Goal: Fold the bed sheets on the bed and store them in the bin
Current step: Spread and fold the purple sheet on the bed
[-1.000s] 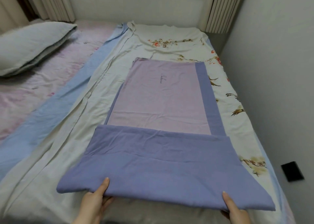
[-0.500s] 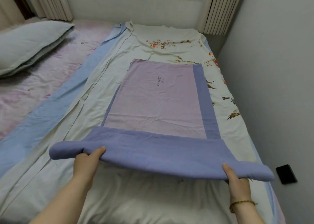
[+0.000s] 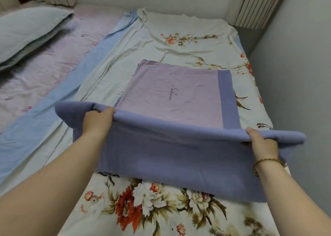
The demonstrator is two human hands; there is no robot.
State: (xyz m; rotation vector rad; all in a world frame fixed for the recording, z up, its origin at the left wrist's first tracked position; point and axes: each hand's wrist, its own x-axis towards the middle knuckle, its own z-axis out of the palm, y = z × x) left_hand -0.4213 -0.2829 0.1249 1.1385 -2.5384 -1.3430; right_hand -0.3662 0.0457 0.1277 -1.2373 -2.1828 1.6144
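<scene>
I had both hands on the sheet [image 3: 179, 155], which sat at the centre of the frame on top of the floral sheet [image 3: 161, 209]. My left hand [image 3: 97, 121], at centre left, was closed over the raised fold, with its fingers curled across the top and out of sight beyond it. My right hand [image 3: 262, 142], at centre right, pinched the same fold. Its thumb was on top and its fingers were tucked under the cloth, where I could not tell how they lay. A bracelet [image 3: 265, 161] ringed that wrist.

The fold ran from hand to hand, held up off the bed, and a short end stuck out past each hand. Behind it, toward the upper centre, the far part of the sheet lay flat with its lilac side up. It showed a line of cursive script and a violet band down its right edge. In front, the violet side hung toward me, and its lower edge rested on the floral sheet at lower centre.

At the left a pale blue strip [image 3: 53, 110] ran beside the floral sheet, then pink bedding [image 3: 44, 71], with a pillow [image 3: 26, 31] in the upper left corner. A grey wall [image 3: 295, 74] filled the right edge, and a curtain [image 3: 254, 6] hung at the upper right.
</scene>
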